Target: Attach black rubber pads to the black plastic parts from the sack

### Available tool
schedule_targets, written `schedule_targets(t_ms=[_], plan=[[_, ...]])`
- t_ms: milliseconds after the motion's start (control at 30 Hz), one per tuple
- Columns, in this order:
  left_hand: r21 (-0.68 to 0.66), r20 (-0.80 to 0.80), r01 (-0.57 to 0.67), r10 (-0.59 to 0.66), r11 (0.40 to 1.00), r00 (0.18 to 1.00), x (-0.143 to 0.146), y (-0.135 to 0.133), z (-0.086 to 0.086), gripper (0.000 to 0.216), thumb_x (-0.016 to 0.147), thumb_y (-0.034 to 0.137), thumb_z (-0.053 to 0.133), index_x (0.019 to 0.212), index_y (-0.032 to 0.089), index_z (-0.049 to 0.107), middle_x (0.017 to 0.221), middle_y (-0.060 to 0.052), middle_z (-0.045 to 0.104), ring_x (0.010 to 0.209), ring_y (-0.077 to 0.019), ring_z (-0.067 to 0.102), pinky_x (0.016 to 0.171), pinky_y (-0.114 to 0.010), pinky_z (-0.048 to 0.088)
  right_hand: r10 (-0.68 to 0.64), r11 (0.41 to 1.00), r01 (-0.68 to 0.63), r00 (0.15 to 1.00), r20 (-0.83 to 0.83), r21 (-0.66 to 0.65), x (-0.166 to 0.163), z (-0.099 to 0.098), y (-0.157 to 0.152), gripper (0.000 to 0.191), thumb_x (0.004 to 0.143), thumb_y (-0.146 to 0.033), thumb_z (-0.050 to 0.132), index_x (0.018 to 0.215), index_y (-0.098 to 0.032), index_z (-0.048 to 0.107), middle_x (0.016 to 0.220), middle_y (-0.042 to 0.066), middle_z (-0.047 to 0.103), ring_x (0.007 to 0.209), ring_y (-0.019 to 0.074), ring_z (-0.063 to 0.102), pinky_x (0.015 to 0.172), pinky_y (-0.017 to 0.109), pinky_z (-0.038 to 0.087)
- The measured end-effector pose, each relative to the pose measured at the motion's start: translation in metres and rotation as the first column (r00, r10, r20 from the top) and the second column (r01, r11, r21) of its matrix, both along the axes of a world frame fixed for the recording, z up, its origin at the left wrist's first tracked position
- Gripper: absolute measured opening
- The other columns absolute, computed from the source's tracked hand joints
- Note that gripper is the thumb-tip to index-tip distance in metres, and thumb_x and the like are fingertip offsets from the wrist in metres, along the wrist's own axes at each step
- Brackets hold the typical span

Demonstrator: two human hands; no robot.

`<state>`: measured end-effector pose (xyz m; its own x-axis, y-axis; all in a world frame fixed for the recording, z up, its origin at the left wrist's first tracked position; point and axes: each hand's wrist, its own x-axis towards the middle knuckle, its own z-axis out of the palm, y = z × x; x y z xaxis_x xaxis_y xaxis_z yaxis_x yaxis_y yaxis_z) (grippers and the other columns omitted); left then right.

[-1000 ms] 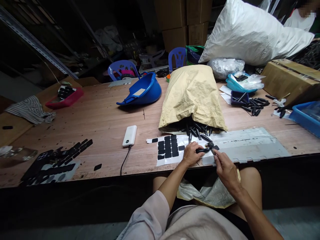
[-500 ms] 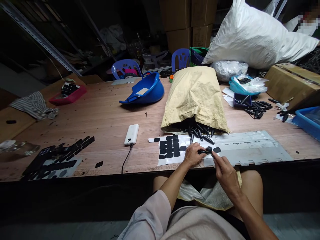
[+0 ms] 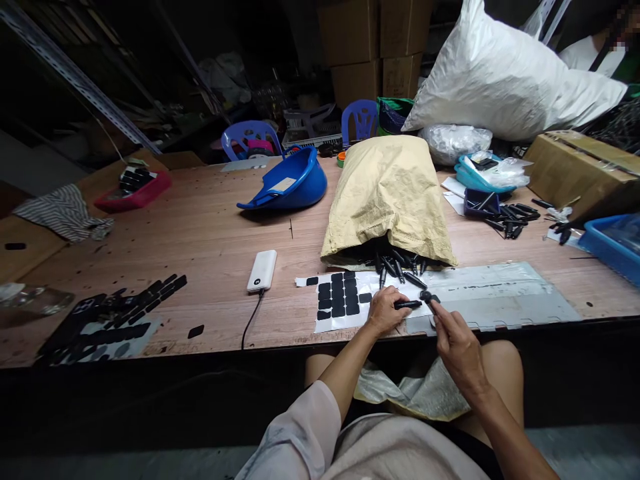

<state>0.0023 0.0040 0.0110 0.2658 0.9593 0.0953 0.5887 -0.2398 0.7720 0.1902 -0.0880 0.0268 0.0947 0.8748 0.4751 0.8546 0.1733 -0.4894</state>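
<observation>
My left hand (image 3: 384, 310) is closed around a short black tapered piece (image 3: 409, 304), which points right. Just to its right, my right hand (image 3: 457, 343) pinches a thin tool with a small round black head (image 3: 425, 295). The tool's head is apart from the tapered piece's tip. Both hands are over the front edge of the table. By my left wrist lies a white backing sheet (image 3: 325, 325) bearing rows of black rounded pads (image 3: 339, 300). More black tapered pieces (image 3: 399, 267) spill from the mouth of a yellow sack (image 3: 387, 187) beyond my hands.
A grey sheet (image 3: 525, 303) lies to the right. On the left are a white power bank (image 3: 262, 270) with a cable and a blue scoop-shaped basin (image 3: 300, 180). A cardboard box (image 3: 585, 167) and blue tray (image 3: 613, 240) stand right. Another person is partly visible at upper right.
The round-headed tool has moved away from the black tapered piece, slightly right and up, with my right hand shifting right. My left hand has kept its grip. The view has shifted slightly.
</observation>
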Motion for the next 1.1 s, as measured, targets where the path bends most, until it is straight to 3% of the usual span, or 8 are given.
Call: schedule_targets(t_ms=[133,267,433,800,900,967,1033,1100], plan=[[0.017,-0.016,0.008,-0.008,1.000,1.000,0.001,0.000,0.000,0.020,0.079,0.019,0.087,0.098,0.024,0.085,0.098,-0.003,0.073,0.101,-0.0231,0.068,0.094,-0.036,0.054,-0.181,0.983,0.180,0.982,0.046,0.039,0.030,0.009,0.019,0.043,0.110,-0.037,0.046,0.141,-0.024,0.073,0.106,0.009,0.073,0.088,0.0194,0.066,0.071,0.030,0.045],[0.053,-0.051,0.027,-0.024,0.998,0.998,0.002,-0.001,0.001,0.019,0.079,0.021,0.087,0.097,0.022,0.083,0.098,-0.004,0.073,0.100,-0.0237,0.068,0.093,-0.036,0.054,-0.361,0.922,0.383,0.904,0.228,-0.061,0.070,0.007,0.049,0.036,0.106,-0.034,0.055,0.131,-0.023,0.078,0.104,0.008,0.070,0.073,0.0151,0.053,0.061,0.030,0.030],[0.074,-0.059,0.040,-0.036,0.996,0.998,0.001,-0.001,0.000,0.021,0.078,0.023,0.089,0.098,0.023,0.083,0.098,-0.004,0.073,0.099,-0.0238,0.067,0.093,-0.036,0.054,-0.333,0.884,0.432,0.849,0.412,-0.177,0.089,-0.002,0.081,0.032,0.105,-0.030,0.055,0.124,-0.020,0.080,0.097,0.010,0.065,0.077,0.0169,0.047,0.064,0.031,0.020],[0.127,-0.086,0.083,-0.072,0.988,0.994,-0.005,-0.002,0.002,0.011,0.091,0.028,0.080,0.100,0.021,0.079,0.098,-0.006,0.073,0.099,-0.0245,0.067,0.094,-0.039,0.053,-0.355,0.876,0.471,0.775,0.522,-0.103,0.073,-0.007,0.101,0.035,0.107,-0.028,0.047,0.127,-0.016,0.073,0.101,0.014,0.064,0.088,0.0230,0.051,0.071,0.035,0.020],[0.208,-0.051,0.124,-0.116,0.970,0.992,-0.005,-0.022,0.005,0.015,0.100,0.033,0.070,0.106,0.021,0.077,0.102,-0.008,0.074,0.099,-0.0246,0.067,0.092,-0.038,0.053,-0.354,0.878,0.469,0.775,0.524,-0.101,0.074,-0.008,0.100,0.035,0.106,-0.028,0.048,0.128,-0.015,0.072,0.103,0.014,0.064,0.091,0.0241,0.052,0.073,0.035,0.022],[0.258,-0.021,0.224,-0.226,0.940,0.974,-0.004,-0.048,0.000,0.023,0.105,0.038,0.063,0.113,0.021,0.075,0.103,-0.009,0.074,0.098,-0.0238,0.068,0.089,-0.037,0.054,-0.357,0.878,0.470,0.775,0.522,-0.096,0.075,-0.010,0.100,0.035,0.105,-0.028,0.050,0.128,-0.016,0.071,0.103,0.015,0.064,0.092,0.0249,0.052,0.074,0.035,0.023],[0.266,-0.035,0.382,-0.387,0.885,0.921,-0.002,-0.078,-0.012,0.029,0.107,0.044,0.059,0.116,0.021,0.074,0.099,-0.008,0.075,0.093,-0.0226,0.069,0.087,-0.035,0.054,-0.358,0.878,0.468,0.777,0.517,-0.096,0.076,-0.012,0.101,0.035,0.104,-0.029,0.050,0.129,-0.016,0.071,0.104,0.015,0.064,0.093,0.0255,0.052,0.074,0.036,0.024],[0.186,-0.078,0.503,-0.498,0.844,0.864,-0.001,-0.103,-0.030,0.031,0.105,0.046,0.060,0.116,0.022,0.074,0.097,-0.007,0.077,0.089,-0.0213,0.071,0.086,-0.034,0.055,-0.357,0.878,0.469,0.780,0.513,-0.101,0.075,-0.012,0.101,0.035,0.105,-0.029,0.049,0.129,-0.016,0.071,0.105,0.015,0.065,0.093,0.0258,0.053,0.075,0.036,0.024]])
